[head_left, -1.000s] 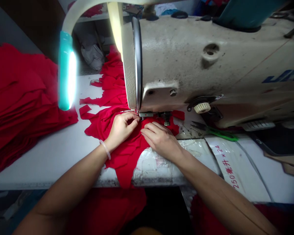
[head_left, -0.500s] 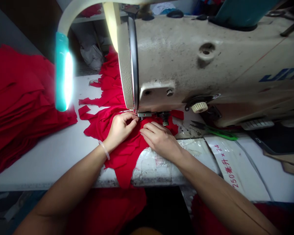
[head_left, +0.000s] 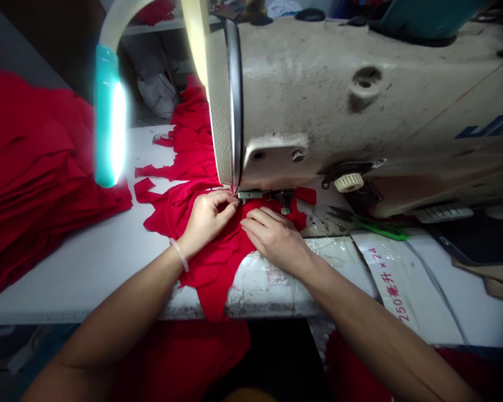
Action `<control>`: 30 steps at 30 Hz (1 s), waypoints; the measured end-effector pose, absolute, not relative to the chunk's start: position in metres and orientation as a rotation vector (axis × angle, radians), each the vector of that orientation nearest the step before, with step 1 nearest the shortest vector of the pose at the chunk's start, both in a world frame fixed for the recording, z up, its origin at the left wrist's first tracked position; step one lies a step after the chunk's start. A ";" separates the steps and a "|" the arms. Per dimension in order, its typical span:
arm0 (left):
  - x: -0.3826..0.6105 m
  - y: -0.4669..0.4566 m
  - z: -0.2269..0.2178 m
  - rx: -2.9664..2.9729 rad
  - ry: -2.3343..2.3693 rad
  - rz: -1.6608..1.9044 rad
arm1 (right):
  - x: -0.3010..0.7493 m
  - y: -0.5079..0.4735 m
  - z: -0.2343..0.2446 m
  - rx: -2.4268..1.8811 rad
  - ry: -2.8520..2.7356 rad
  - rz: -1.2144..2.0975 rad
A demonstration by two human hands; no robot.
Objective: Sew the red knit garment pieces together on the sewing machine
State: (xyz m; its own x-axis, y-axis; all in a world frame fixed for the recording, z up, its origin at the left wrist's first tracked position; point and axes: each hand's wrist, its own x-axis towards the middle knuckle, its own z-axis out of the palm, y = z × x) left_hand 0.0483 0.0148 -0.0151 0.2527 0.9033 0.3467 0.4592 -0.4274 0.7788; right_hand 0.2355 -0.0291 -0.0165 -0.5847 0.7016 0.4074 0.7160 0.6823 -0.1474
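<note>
currently, the red knit fabric (head_left: 209, 268) lies on the white table (head_left: 75, 279), directly under the sewing machine (head_left: 318, 100) head. the fabric is thin, bright red and loosely bunched, with irregular cut edges, narrow strips and pointed flaps at its left side. one portion runs toward the far side, to the left of the machine head. another hangs over the near table edge at center. a small area shows to the right of the metal presser foot (head_left: 284, 201).

the left hand (head_left: 207, 220) rests on the fabric just left of the presser foot. its fingers (head_left: 224, 201) are close together and curled, with the tips pinching the fabric near the needle area. a clear bangle (head_left: 179, 254) sits on the left wrist.

the right hand (head_left: 274, 240) lies on the fabric near the presser foot, on its near side. its fingers (head_left: 255, 219) are close together and press down on the cloth without visibly gathering it.

a stack of red cloth (head_left: 33, 167) sits at the left of the table, just beside the fabric. a lit teal lamp (head_left: 108, 117) hangs left of the machine head. green-handled snips (head_left: 379, 229) lie to the right of the presser foot.
</note>
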 end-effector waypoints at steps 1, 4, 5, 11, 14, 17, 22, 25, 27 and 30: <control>0.048 0.014 -0.015 1.983 1.228 1.082 | 0.236 -0.029 -0.016 -1.103 -2.463 -0.043; 0.048 0.013 -0.015 1.957 1.223 1.071 | 0.236 -0.030 -0.016 -1.109 -2.462 -0.024; 0.048 0.013 -0.015 1.954 1.225 1.069 | 0.236 -0.030 -0.016 -1.110 -2.461 -0.020; 0.048 0.014 -0.015 1.979 1.215 1.083 | 0.236 -0.029 -0.017 -1.093 -2.456 -0.016; 0.048 0.014 -0.015 2.002 1.200 1.094 | 0.235 -0.028 -0.017 -1.085 -2.450 0.005; 0.047 0.015 -0.016 2.012 1.195 1.098 | 0.235 -0.028 -0.017 -1.081 -2.442 -0.024; 0.048 0.015 -0.016 1.989 1.196 1.093 | 0.235 -0.029 -0.017 -1.061 -2.436 -0.040; 0.048 0.015 -0.016 2.005 1.191 1.099 | 0.235 -0.029 -0.017 -1.039 -2.428 -0.046; 0.048 0.016 -0.015 2.031 1.192 1.107 | 0.234 -0.028 -0.017 -1.033 -2.419 -0.050; 0.048 0.015 -0.014 2.061 1.198 1.105 | 0.234 -0.027 -0.016 -1.029 -2.409 -0.054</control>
